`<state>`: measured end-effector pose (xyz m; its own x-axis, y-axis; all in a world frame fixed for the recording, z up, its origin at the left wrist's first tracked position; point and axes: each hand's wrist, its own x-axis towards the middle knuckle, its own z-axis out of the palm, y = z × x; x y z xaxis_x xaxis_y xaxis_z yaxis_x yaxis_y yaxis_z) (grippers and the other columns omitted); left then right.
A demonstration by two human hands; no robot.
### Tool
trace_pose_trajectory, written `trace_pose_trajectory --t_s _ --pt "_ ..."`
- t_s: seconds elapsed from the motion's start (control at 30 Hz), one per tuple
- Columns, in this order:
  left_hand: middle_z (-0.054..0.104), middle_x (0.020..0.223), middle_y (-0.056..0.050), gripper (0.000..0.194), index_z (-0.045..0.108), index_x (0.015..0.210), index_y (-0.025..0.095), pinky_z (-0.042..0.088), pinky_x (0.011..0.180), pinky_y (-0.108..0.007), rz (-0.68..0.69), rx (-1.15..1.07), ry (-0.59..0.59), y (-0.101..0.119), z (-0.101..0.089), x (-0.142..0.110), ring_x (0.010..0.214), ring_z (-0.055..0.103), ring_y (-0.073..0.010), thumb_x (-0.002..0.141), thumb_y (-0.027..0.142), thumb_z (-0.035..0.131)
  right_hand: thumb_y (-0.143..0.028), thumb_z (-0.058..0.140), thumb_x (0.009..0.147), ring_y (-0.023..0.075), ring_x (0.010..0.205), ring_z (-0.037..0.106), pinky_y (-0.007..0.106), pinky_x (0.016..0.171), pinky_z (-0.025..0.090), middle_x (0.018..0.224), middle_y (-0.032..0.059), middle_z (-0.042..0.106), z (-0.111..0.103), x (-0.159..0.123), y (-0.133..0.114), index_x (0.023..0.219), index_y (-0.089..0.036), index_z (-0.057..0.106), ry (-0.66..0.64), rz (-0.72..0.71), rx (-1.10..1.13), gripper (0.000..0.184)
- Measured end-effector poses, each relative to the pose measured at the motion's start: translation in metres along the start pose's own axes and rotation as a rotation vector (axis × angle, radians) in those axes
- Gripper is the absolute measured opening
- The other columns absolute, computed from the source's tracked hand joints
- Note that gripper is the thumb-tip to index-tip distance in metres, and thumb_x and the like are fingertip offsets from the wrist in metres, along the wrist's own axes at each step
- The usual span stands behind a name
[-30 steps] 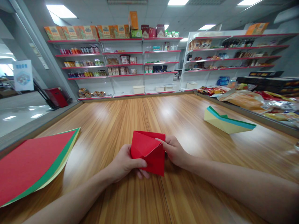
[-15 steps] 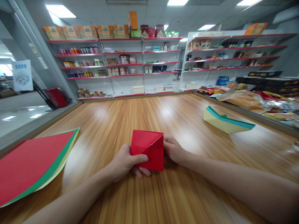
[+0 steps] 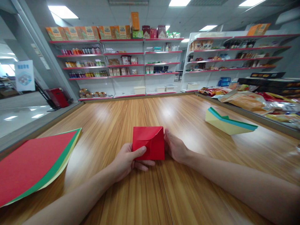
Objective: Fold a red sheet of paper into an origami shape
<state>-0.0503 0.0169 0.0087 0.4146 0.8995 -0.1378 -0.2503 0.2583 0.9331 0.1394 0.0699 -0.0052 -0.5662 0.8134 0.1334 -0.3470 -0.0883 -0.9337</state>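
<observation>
A folded square of red paper [image 3: 156,147], with a flap and a curved crease across its face, is in the middle, just above the table. My left hand [image 3: 127,161] grips its left side, thumb pressed on the front and fingers underneath. Against the right edge rests my right hand [image 3: 175,147], its thumb raised off the paper. The fingertips of that hand are partly hidden at the paper's edge. Farther right, a paper boat [image 3: 228,123] in yellow, blue and green stands on the wooden table [image 3: 112,122].
A stack of coloured paper sheets [image 3: 35,162], red on top, green and yellow below, lies at the left. Packaged goods [image 3: 248,100] are heaped beyond the table's right edge. Stocked shelves [image 3: 124,65] stand behind the table.
The red paper has tilted so its flap lies flatter and its lower edge sits higher. My right thumb has lifted and the right hand has loosened from the paper's edge.
</observation>
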Motion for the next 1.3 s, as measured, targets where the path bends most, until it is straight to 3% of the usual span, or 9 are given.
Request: trace_pose_trajectory --t_s 0.1,0.2,0.33,0.4,0.57,0.67,0.83,1.0,1.3 --pt "0.068 0.099 -0.023 0.048 0.058 0.105 0.003 0.054 0.051 -0.021 0.005 0.032 0.054 0.0012 0.0038 0.0 0.074 0.071 -0.0241 0.075 0.04 0.071 -0.058 0.054 0.082 0.0202 0.086 0.061 0.031 0.071 0.048 0.103 0.009 0.064 0.0029 -0.0026 -0.0027 0.132 -0.021 0.043 0.008 -0.049 -0.032 0.064" --pt "0.069 0.097 -0.022 0.049 0.058 0.106 0.005 0.054 0.052 -0.022 0.014 0.089 0.066 0.0007 0.0055 0.0 0.075 0.071 -0.0242 0.076 0.043 0.07 -0.045 0.061 0.083 0.0186 0.095 0.059 0.034 0.081 0.047 0.113 0.0067 0.061 0.0059 -0.0031 -0.0045 0.139 -0.028 0.034 0.051 -0.149 -0.13 0.065" --pt "0.067 0.103 -0.021 0.05 0.056 0.112 0.007 0.055 0.058 -0.027 0.023 0.146 0.079 -0.0026 0.0062 0.001 0.081 0.07 -0.0259 0.078 0.042 0.068 -0.044 0.058 0.085 0.0216 0.107 0.054 0.036 0.087 0.046 0.11 0.0072 0.061 0.0058 -0.002 -0.0045 0.116 -0.025 0.062 0.074 -0.291 -0.333 0.037" --pt "0.062 0.115 -0.021 0.053 0.052 0.118 0.008 0.056 0.072 -0.032 0.122 0.14 0.112 -0.0043 0.0069 0.0011 0.096 0.065 -0.0282 0.078 0.038 0.069 -0.045 0.056 0.086 0.0228 0.112 0.05 0.037 0.092 0.043 0.11 0.0077 0.061 0.0053 -0.0021 -0.0049 0.103 -0.023 0.069 0.078 -0.331 -0.411 0.03" --pt "0.041 0.14 -0.016 0.089 0.011 0.146 0.025 0.043 0.097 -0.039 0.386 0.287 0.275 -0.0045 0.006 -0.0021 0.12 0.049 -0.0266 0.078 0.028 0.069 -0.043 0.052 0.089 0.0224 0.113 0.049 0.039 0.1 0.036 0.12 0.0081 0.056 0.0073 -0.0043 -0.009 0.096 -0.021 0.071 -0.028 -0.343 -0.498 0.03" --pt "0.032 0.146 -0.012 0.073 0.03 0.142 0.026 0.036 0.103 -0.041 0.497 0.601 0.306 -0.002 0.0045 -0.0049 0.128 0.039 -0.0282 0.079 0.028 0.067 -0.041 0.05 0.09 0.0213 0.109 0.051 0.038 0.097 0.038 0.123 0.0087 0.054 0.008 -0.005 -0.0096 0.098 -0.021 0.07 -0.06 -0.301 -0.481 0.03" --pt "0.052 0.127 -0.008 0.036 0.059 0.121 0.022 0.034 0.104 -0.036 0.689 0.914 0.307 -0.0008 0.0069 -0.0058 0.121 0.046 -0.0235 0.084 0.023 0.059 -0.041 0.056 0.087 0.0218 0.11 0.05 0.033 0.09 0.044 0.121 0.0096 0.052 0.0067 -0.0047 -0.0065 0.102 -0.019 0.068 -0.038 -0.259 -0.451 0.029" --pt "0.059 0.113 -0.007 0.027 0.062 0.111 0.021 0.043 0.094 -0.034 0.763 0.94 0.296 -0.004 0.006 -0.0028 0.107 0.055 -0.0213 0.084 0.021 0.06 -0.044 0.054 0.087 0.0173 0.088 0.057 0.029 0.074 0.048 0.103 0.0088 0.059 0.0072 -0.0056 -0.0049 0.109 -0.015 0.06 -0.025 -0.161 -0.363 0.037" --pt "0.059 0.111 -0.007 0.03 0.055 0.119 0.018 0.044 0.091 -0.029 0.784 0.996 0.272 -0.0057 0.0088 -0.0052 0.103 0.055 -0.0168 0.09 0.015 0.047 -0.042 0.056 0.087 0.0103 0.061 0.053 0.021 0.052 0.04 0.073 0.0024 0.059 0.0096 -0.0084 -0.0076 0.083 -0.014 0.063 -0.063 -0.104 -0.377 0.029"
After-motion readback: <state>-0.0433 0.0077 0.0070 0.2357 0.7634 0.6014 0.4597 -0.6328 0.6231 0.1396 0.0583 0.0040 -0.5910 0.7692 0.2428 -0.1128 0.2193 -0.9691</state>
